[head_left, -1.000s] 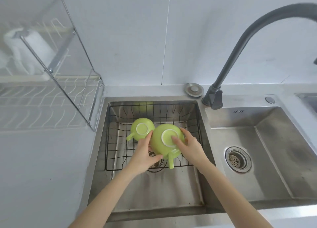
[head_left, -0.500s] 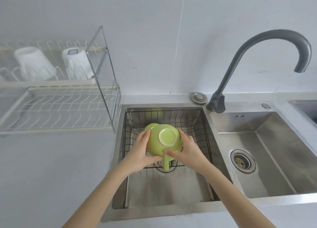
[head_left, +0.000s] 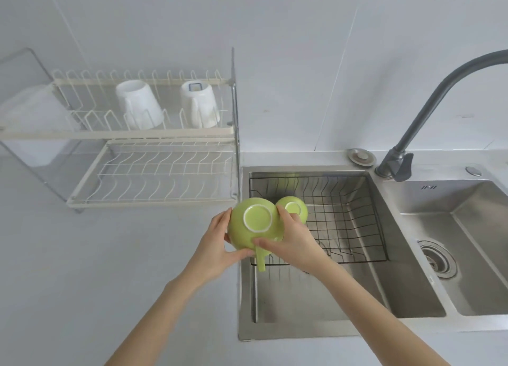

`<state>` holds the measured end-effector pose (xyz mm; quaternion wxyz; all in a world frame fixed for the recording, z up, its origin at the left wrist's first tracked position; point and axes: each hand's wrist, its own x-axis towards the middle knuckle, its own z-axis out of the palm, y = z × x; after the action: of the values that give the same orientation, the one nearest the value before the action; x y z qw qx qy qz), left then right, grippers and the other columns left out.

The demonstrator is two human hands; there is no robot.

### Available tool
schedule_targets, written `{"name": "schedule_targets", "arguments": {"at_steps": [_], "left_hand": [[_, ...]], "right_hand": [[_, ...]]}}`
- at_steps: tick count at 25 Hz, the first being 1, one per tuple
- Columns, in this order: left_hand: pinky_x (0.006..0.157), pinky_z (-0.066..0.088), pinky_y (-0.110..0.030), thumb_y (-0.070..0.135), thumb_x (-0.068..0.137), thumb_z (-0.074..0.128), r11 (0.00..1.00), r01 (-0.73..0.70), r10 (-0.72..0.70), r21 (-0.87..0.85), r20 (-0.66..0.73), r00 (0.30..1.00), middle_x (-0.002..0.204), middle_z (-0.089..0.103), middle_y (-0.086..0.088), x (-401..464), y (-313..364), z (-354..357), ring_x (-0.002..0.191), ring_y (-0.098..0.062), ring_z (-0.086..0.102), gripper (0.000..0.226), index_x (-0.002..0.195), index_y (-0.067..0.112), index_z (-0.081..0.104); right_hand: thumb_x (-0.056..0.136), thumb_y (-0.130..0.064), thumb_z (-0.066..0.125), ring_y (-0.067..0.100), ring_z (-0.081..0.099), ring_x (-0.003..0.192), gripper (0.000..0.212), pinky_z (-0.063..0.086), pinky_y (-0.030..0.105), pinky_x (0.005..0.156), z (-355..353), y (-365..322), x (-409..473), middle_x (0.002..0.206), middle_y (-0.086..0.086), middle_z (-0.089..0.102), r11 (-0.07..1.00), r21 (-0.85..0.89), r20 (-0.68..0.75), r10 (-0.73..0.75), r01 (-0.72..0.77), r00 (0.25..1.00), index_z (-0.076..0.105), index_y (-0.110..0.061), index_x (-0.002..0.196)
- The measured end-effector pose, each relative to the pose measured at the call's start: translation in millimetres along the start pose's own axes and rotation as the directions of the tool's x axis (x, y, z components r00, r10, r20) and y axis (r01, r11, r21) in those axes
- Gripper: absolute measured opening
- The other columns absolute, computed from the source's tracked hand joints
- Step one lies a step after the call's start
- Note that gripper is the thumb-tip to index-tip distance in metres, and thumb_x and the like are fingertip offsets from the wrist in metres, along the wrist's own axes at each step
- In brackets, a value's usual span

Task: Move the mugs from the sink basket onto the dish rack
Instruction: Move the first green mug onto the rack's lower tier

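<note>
A green mug (head_left: 254, 225) is held upside down, its pale base facing me and its handle pointing down. My left hand (head_left: 217, 244) grips its left side and my right hand (head_left: 292, 242) its right side, above the sink's left edge. A second green mug (head_left: 295, 207) sits upside down in the black wire sink basket (head_left: 351, 228), partly hidden behind my right fingers. The white two-tier dish rack (head_left: 154, 178) stands on the counter to the left, with two white mugs (head_left: 138, 104) (head_left: 200, 103) upside down on its top tier.
A dark grey faucet (head_left: 412, 134) arches over the double steel sink, whose right basin (head_left: 467, 242) has a drain strainer. A round metal cap (head_left: 360, 156) lies behind the sink. The rack's lower tier holds nothing. A translucent container (head_left: 35, 123) sits at the rack's left end.
Both hands have lifted the green mug out of the basket and carried it left, toward the sink's edge. My view has swung left, bringing the whole rack into sight.
</note>
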<state>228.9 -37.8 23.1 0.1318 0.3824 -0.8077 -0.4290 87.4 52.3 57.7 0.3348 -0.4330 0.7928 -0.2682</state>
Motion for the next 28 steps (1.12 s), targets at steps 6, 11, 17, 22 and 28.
{"name": "schedule_targets", "arguments": {"at_steps": [6,11,17,22,28], "left_hand": [[0.065,0.044,-0.008,0.031,0.067,0.078,1.000,0.009,-0.009,0.019,-0.018,1.000,0.133,0.033,0.007,-5,-37,-49,0.091,-0.013,0.053,0.098,0.143,0.018,0.019],[0.065,0.042,-0.005,0.025,0.069,0.077,1.000,-0.007,0.007,-0.006,-0.014,1.000,0.138,0.037,0.006,-1,-57,-80,0.089,-0.013,0.054,0.095,0.144,0.023,0.016],[0.073,0.041,-0.018,0.027,0.065,0.080,0.999,-0.021,0.022,-0.024,0.015,1.000,0.143,0.040,0.007,31,-74,-111,0.093,-0.016,0.057,0.096,0.142,0.026,0.022],[0.071,0.040,-0.014,0.025,0.066,0.079,1.000,-0.010,0.010,-0.020,0.026,1.000,0.140,0.046,0.004,66,-80,-124,0.090,-0.016,0.055,0.095,0.142,0.026,0.023],[0.085,0.037,-0.024,0.028,0.067,0.079,0.999,-0.017,0.016,0.035,0.033,0.999,0.137,0.049,-0.002,112,-84,-125,0.111,-0.023,0.050,0.093,0.142,0.023,0.023]], "right_hand": [[0.080,-0.038,0.066,0.024,0.034,0.134,0.090,0.030,0.030,0.106,44,-44,13,0.146,0.010,0.032,1.000,-0.017,-0.018,-0.017,0.017,1.000,0.009,-0.019,0.147],[0.081,-0.036,0.066,0.022,0.035,0.133,0.086,0.031,0.027,0.102,70,-72,26,0.145,0.007,0.036,1.000,0.013,-0.081,-0.025,0.026,0.996,0.013,-0.019,0.146],[0.081,-0.036,0.065,0.022,0.034,0.134,0.084,0.031,0.028,0.103,86,-93,55,0.147,0.005,0.037,0.999,0.033,-0.149,-0.007,0.012,0.989,0.015,-0.018,0.146],[0.080,-0.033,0.067,0.023,0.035,0.134,0.084,0.032,0.029,0.104,83,-103,90,0.146,0.005,0.039,0.998,0.057,-0.162,0.022,-0.013,0.987,0.017,-0.016,0.146],[0.079,-0.030,0.068,0.022,0.034,0.135,0.084,0.031,0.029,0.106,75,-103,138,0.148,0.004,0.038,0.996,0.072,-0.171,0.065,-0.054,0.983,0.018,-0.017,0.146]]}}
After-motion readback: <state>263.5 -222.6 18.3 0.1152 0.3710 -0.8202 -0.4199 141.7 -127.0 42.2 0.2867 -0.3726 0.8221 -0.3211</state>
